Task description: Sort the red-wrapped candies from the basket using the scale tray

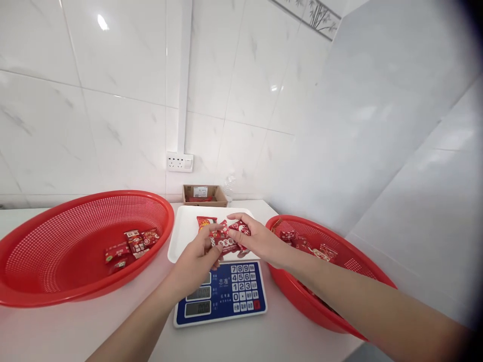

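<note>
A small red snack packet with white print is held between the thumb and fingers of my right hand, over the white tray of a scale. Close on its left is my left hand, fingers curled and thumb bent in, its index fingertip at the packet's near end. What the left fingers hold is partly hidden. Under and between my hands lie more red packets on the tray. A red and yellow packet rests behind the left hand. My left wrist partly covers the scale's blue keypad panel.
To the left stands a large red plastic basket with several red packets inside. Another red basket with packets is under my right forearm. A small cardboard box stands behind the tray, below a wall socket.
</note>
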`<state>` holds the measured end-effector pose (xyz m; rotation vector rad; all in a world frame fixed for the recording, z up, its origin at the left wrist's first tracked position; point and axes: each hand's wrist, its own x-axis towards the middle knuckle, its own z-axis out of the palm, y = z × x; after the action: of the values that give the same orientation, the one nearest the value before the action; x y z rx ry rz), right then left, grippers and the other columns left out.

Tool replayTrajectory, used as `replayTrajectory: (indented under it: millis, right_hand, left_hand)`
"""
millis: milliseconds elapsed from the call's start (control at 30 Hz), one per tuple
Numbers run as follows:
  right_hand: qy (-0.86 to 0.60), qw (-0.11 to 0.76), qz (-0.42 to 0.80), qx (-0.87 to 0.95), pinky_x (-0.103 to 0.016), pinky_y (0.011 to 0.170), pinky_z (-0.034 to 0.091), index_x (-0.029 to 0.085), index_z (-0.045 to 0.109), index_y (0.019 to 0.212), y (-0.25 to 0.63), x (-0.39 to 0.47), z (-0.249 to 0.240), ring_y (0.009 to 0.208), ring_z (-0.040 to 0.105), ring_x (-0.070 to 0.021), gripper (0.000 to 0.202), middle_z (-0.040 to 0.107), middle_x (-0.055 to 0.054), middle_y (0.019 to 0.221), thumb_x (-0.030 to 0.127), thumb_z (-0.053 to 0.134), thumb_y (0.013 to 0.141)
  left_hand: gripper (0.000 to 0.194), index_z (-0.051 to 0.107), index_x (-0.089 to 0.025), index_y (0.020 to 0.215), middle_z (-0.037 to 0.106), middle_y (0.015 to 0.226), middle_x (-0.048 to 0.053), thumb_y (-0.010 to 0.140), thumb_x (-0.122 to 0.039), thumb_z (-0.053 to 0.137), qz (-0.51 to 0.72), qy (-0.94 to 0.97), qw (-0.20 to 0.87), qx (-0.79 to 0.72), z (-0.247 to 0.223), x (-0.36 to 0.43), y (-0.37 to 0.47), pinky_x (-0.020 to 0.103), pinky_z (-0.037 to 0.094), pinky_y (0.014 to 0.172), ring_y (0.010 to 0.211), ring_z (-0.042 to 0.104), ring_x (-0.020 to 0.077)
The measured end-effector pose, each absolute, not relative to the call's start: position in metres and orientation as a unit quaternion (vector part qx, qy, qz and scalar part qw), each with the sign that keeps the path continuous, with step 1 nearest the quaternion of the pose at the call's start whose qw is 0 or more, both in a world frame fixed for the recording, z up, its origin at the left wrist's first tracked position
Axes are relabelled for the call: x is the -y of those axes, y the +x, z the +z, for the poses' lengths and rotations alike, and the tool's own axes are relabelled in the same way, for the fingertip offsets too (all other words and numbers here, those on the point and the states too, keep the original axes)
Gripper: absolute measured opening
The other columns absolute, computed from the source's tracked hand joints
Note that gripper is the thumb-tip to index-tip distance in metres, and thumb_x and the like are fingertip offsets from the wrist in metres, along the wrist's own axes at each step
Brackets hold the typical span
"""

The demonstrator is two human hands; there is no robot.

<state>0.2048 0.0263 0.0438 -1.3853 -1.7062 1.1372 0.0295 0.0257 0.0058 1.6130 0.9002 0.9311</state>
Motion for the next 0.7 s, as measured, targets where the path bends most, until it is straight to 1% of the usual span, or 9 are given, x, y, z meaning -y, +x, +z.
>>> replayTrajectory:
  millis: [67, 167, 233, 300, 367, 433, 533, 633, 700]
  right_hand:
    - [-0.586, 0.291, 0.362, 0.663, -0.024, 0.055, 0.051, 0.023, 0.042, 0.124, 0.213, -0.035, 0.042, 0.066, 0.061, -0.0132, 0.050, 0.063, -0.001, 0.081, 0.047, 0.058, 0.083]
    - [-0.636, 0.198, 0.268, 0.696, -0.026, 0.060, 0.050, 0.021, 0.037, 0.134, 0.232, -0.047, 0.034, 0.072, 0.062, -0.0147, 0.059, 0.065, -0.005, 0.094, 0.052, 0.050, 0.086]
    - [-0.643, 0.153, 0.242, 0.710, -0.030, 0.067, 0.051, 0.021, 0.033, 0.139, 0.243, -0.053, 0.027, 0.081, 0.064, -0.0183, 0.065, 0.064, -0.010, 0.108, 0.053, 0.050, 0.085]
    - [-0.639, 0.130, 0.220, 0.726, -0.035, 0.081, 0.049, 0.019, 0.040, 0.137, 0.249, -0.056, 0.020, 0.098, 0.061, -0.0234, 0.063, 0.059, -0.012, 0.122, 0.046, 0.056, 0.083]
    - [-0.632, 0.113, 0.192, 0.742, -0.037, 0.095, 0.041, 0.017, 0.050, 0.130, 0.251, -0.057, 0.016, 0.113, 0.053, -0.0266, 0.054, 0.055, -0.012, 0.129, 0.036, 0.059, 0.080]
    - [-0.626, 0.099, 0.169, 0.755, -0.038, 0.099, 0.037, 0.018, 0.056, 0.125, 0.248, -0.056, 0.013, 0.117, 0.051, -0.0274, 0.047, 0.054, -0.011, 0.130, 0.030, 0.058, 0.079]
    - [-0.616, 0.082, 0.149, 0.769, -0.039, 0.097, 0.040, 0.021, 0.056, 0.125, 0.240, -0.053, 0.013, 0.113, 0.054, -0.0271, 0.047, 0.057, -0.010, 0.127, 0.031, 0.056, 0.079]
    - [-0.606, 0.068, 0.135, 0.781, -0.039, 0.095, 0.042, 0.023, 0.055, 0.127, 0.232, -0.049, 0.014, 0.112, 0.055, -0.0274, 0.048, 0.057, -0.009, 0.126, 0.035, 0.054, 0.081]
    - [-0.603, 0.058, 0.127, 0.785, -0.039, 0.093, 0.043, 0.024, 0.053, 0.129, 0.229, -0.049, 0.015, 0.112, 0.055, -0.0276, 0.047, 0.057, -0.008, 0.127, 0.033, 0.052, 0.082]
  left_hand:
    - [0.035, 0.043, -0.024, 0.122, 0.057, 0.071, -0.002, 0.087, -0.032, 0.041, 0.381, 0.705, 0.427, -0.420, 0.002, -0.033, 0.025, 0.026, 0.041, 0.057, 0.061, 0.053, 0.0150]
    - [0.036, 0.044, -0.025, 0.123, 0.062, 0.072, -0.001, 0.088, -0.030, 0.038, 0.339, 0.749, 0.313, -0.475, -0.004, -0.045, 0.019, 0.027, 0.039, 0.057, 0.065, 0.058, 0.0185]
    - [0.036, 0.045, -0.025, 0.123, 0.066, 0.076, 0.001, 0.089, -0.030, 0.037, 0.298, 0.772, 0.251, -0.502, -0.008, -0.050, 0.016, 0.027, 0.039, 0.058, 0.070, 0.062, 0.0205]
    - [0.033, 0.050, -0.024, 0.119, 0.069, 0.084, 0.004, 0.089, -0.028, 0.037, 0.260, 0.786, 0.199, -0.524, -0.010, -0.052, 0.015, 0.028, 0.040, 0.061, 0.078, 0.064, 0.0221]
    - [0.028, 0.058, -0.024, 0.109, 0.070, 0.092, 0.006, 0.088, -0.027, 0.039, 0.237, 0.795, 0.175, -0.531, -0.010, -0.053, 0.015, 0.029, 0.041, 0.064, 0.084, 0.064, 0.0233]
    - [0.024, 0.062, -0.024, 0.100, 0.070, 0.097, 0.007, 0.088, -0.029, 0.042, 0.233, 0.800, 0.172, -0.526, -0.011, -0.052, 0.016, 0.030, 0.042, 0.065, 0.087, 0.064, 0.0242]
    - [0.025, 0.064, -0.023, 0.097, 0.068, 0.100, 0.007, 0.088, -0.033, 0.042, 0.232, 0.809, 0.163, -0.515, -0.012, -0.051, 0.018, 0.031, 0.043, 0.068, 0.091, 0.062, 0.0247]
    - [0.025, 0.065, -0.024, 0.098, 0.065, 0.102, 0.007, 0.088, -0.033, 0.044, 0.235, 0.819, 0.151, -0.500, -0.013, -0.049, 0.020, 0.033, 0.044, 0.073, 0.097, 0.058, 0.0249]
    - [0.024, 0.066, -0.025, 0.098, 0.063, 0.104, 0.007, 0.087, -0.032, 0.047, 0.235, 0.827, 0.143, -0.491, -0.014, -0.049, 0.020, 0.034, 0.044, 0.077, 0.100, 0.056, 0.0249]
